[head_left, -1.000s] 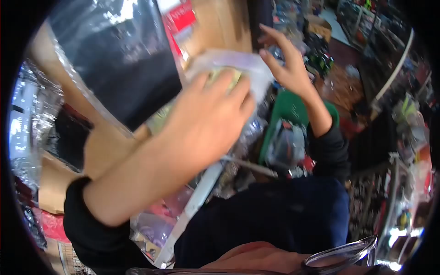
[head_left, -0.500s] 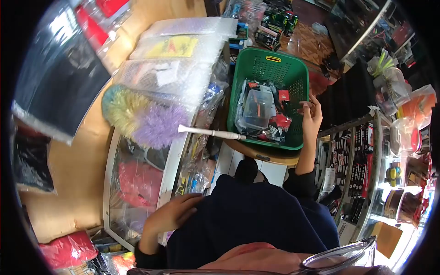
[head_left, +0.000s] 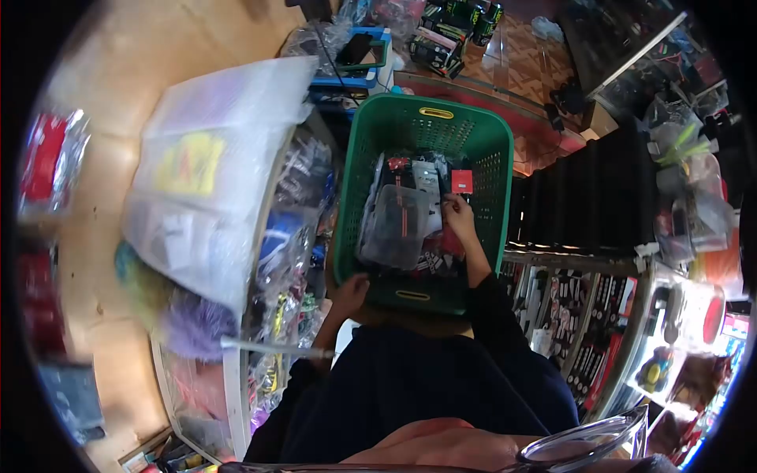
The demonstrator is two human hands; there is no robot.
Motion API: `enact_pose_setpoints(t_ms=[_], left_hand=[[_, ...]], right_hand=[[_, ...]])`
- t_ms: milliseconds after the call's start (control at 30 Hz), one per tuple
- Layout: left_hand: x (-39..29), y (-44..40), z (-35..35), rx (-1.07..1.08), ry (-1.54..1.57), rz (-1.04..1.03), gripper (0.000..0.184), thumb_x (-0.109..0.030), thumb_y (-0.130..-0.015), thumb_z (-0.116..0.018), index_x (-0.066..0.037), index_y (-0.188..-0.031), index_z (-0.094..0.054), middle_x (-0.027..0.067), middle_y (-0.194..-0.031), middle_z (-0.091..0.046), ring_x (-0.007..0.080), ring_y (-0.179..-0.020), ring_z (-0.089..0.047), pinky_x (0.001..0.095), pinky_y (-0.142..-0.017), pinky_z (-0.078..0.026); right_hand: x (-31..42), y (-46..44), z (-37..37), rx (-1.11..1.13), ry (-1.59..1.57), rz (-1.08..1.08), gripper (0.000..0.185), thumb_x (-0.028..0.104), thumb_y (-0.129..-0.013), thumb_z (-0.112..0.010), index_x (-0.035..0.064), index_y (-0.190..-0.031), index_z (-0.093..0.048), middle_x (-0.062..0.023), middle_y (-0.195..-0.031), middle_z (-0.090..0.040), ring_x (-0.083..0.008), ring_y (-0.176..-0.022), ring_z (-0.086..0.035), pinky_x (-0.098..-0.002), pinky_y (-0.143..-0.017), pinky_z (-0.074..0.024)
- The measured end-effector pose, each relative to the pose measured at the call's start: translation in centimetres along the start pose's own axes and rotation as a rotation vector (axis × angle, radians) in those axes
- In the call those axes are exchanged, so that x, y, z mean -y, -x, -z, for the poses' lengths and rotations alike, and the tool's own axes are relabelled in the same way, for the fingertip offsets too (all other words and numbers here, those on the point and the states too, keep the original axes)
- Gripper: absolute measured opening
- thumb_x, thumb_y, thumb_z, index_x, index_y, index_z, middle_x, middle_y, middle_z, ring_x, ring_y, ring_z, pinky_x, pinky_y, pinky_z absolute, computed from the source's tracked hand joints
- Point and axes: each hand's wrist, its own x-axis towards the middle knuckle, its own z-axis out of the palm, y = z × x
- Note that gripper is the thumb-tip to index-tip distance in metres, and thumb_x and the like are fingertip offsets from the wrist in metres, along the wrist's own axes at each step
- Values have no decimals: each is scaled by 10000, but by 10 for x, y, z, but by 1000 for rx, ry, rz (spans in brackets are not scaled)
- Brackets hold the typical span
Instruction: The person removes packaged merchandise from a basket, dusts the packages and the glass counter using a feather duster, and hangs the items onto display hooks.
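A green plastic basket (head_left: 505, 189) with perforated walls stands in front of me. Inside it lie several packaged small items, a clear plastic container (head_left: 392, 229) and a red card (head_left: 461, 181). My right hand (head_left: 460, 219) reaches into the basket, its fingers bent together against the packets just below the red card. What they pinch, if anything, is too small to make out. At the near left corner of the basket, my left hand (head_left: 349, 294) has its fingers curled at the rim.
On the left, bubble wrap (head_left: 213, 158) covers a glass display case, with a fluffy duster (head_left: 193, 327) beside it. A blue-and-white box (head_left: 371, 71) stands beyond the basket. Shelves of packaged goods (head_left: 583, 331) line the right side, and drink cans (head_left: 482, 24) are at the far end.
My right hand has gone from the basket's right side in among the packets. My left hand has moved from beside the display case to the basket's near left corner. The view has shifted.
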Motion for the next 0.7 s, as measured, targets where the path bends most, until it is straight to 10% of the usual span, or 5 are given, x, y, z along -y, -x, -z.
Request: enact_pose_setpoints(t_ms=[167,500,700], left_hand=[[-9,-85,-44,-477,-535,-188,393,-183,-828,-610,-32,-1182,-528,236,-1145,-525,451,-1036,-502,526,-878,-415],[32,-59,-67,-254,-517,-10,443,-200,-842,-610,-81,-1255,-503,260,-1222,-438,463,-1124,-411,516,-967,-366],[46,-58,-72,-232,-477,124,434,-211,-846,-596,-71,-1248,-511,263,-1276,-414,463,-1151,-398,510,-988,-345]], right_hand=[[-58,-71,-40,137,-208,-300,507,131,-827,-595,-29,-1293,-474,-71,-786,-622,-128,-730,-589,-263,-628,-480],[-104,-117,-126,325,-83,-593,499,346,-743,-679,-40,-1057,-646,-156,-921,-684,-266,-816,-665,-357,-704,-498],[-99,-113,-120,425,2,-366,483,371,-699,-727,-3,-997,-663,-120,-847,-682,-255,-740,-654,-354,-660,-494]])
